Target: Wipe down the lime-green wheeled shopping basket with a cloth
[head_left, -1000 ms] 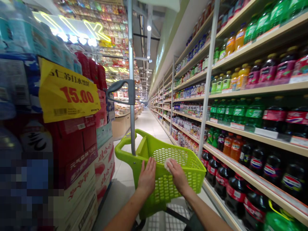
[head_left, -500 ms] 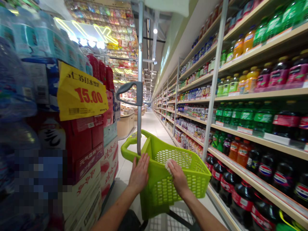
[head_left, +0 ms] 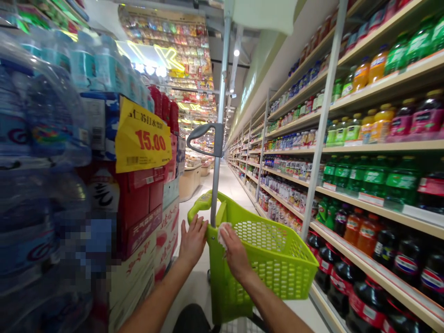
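our left hand (head_left: 192, 241) lies flat with its fingers spread against the near corner of the green basket (head_left: 277, 268). its fingertips touch the rim right at the foot of the grey pole (head_left: 215, 185). our right hand (head_left: 235, 252) sits just beside it, fingers bunched together over a small white cloth (head_left: 223, 230) and pressing it onto the basket's near rim. the cloth pokes out past the fingertips, between that hand and the pole. the basket stretches away from both hands, its mesh walls tilted a little to the right.

the pole rises straight up beyond the hands, and a curved grey handle (head_left: 203, 135) juts from it well above the left hand. to the outer side of the left hand stand stacked red cartons (head_left: 138, 203), with a yellow price sign (head_left: 143, 137) reading 15.00 above them and wrapped water bottles (head_left: 52, 115) higher up. to the outer side of the right hand run long shelves (head_left: 381, 210) of soft-drink bottles, with dark ones low near the wrist and green ones above.
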Action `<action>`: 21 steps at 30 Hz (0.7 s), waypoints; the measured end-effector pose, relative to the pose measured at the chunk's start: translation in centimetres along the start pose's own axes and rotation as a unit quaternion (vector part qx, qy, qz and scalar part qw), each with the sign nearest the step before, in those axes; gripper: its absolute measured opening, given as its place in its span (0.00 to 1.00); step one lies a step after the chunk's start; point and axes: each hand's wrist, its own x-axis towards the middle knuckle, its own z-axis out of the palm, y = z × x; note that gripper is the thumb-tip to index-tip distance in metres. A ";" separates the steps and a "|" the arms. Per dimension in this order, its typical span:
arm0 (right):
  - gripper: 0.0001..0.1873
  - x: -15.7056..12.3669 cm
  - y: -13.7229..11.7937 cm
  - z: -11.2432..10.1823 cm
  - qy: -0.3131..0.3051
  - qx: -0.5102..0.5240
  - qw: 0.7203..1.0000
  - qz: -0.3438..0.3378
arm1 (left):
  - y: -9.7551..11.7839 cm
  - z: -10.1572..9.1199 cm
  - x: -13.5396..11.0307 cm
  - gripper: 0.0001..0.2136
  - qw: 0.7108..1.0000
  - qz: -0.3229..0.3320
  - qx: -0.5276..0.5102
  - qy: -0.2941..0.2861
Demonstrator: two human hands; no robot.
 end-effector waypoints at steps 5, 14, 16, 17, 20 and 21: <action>0.31 -3.1 4.0 -2.1 0.013 -0.039 0.997 0.062 | -0.1 0.7 0.0 0.21 1.000 0.002 -0.005 0.010; 0.24 16.6 -2.7 -8.9 0.136 -0.091 0.977 -0.134 | 1.9 0.8 0.2 0.17 0.998 0.020 -0.014 0.063; 0.22 19.0 -2.9 -10.2 0.109 -0.132 0.970 -0.174 | 2.6 0.6 0.1 0.17 0.997 0.025 -0.025 0.064; 0.21 18.8 -2.6 -10.3 0.079 -0.152 0.965 -0.197 | 2.8 0.5 0.1 0.17 0.997 0.027 -0.033 0.063; 0.20 14.4 -1.2 -9.5 -0.036 -0.194 0.936 -0.292 | 3.3 0.3 0.1 0.17 0.995 0.042 -0.069 0.062; 0.20 12.6 -0.7 -9.0 -0.066 -0.200 0.922 -0.324 | 3.2 0.3 0.3 0.18 0.993 0.050 -0.083 0.062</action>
